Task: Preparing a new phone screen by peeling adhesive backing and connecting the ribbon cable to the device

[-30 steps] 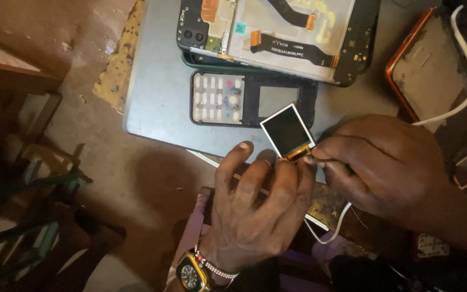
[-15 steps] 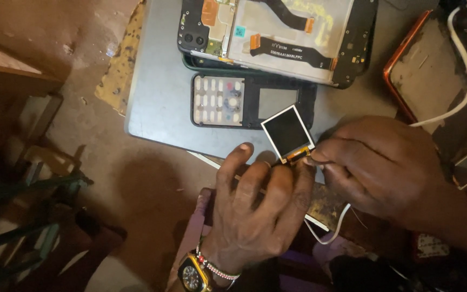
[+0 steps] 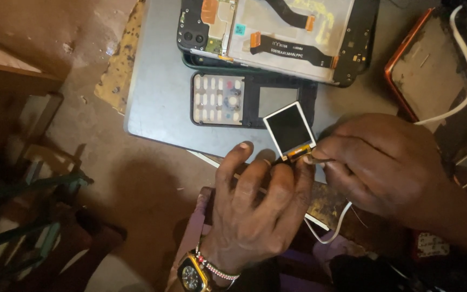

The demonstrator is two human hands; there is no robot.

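On grey sheet (image 3: 158,108), dirt floor (image 3: 136,194) below
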